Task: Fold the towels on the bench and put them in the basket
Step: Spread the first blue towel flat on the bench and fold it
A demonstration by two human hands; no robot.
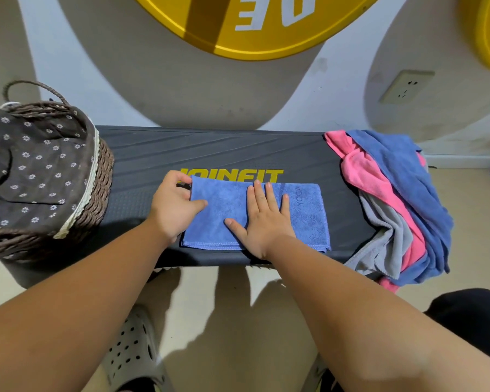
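We are mid-fold on the blue towel (303, 216), which lies as a flat rectangle toward the near edge of the bench (210, 148), partly covering the yellow lettering. Our right hand (263, 219) rests flat on the towel's middle, fingers straight and slightly spread, pinning the cloth. Our left hand (173, 206) pinches the towel's left edge, with the thumb on top and the fingers curled at the far-left corner.

To fold well, we judge the right palm should hold the crease line while the left edge is lifted and carried right. The corners should meet before we smooth the cloth down. The towel's right end, stitched and marked YOGA, lies free beyond our right hand.

The lined wicker basket (102, 176) stands on the left, near the left hand. The pile of unfolded towels (402, 199) drapes over the right end.
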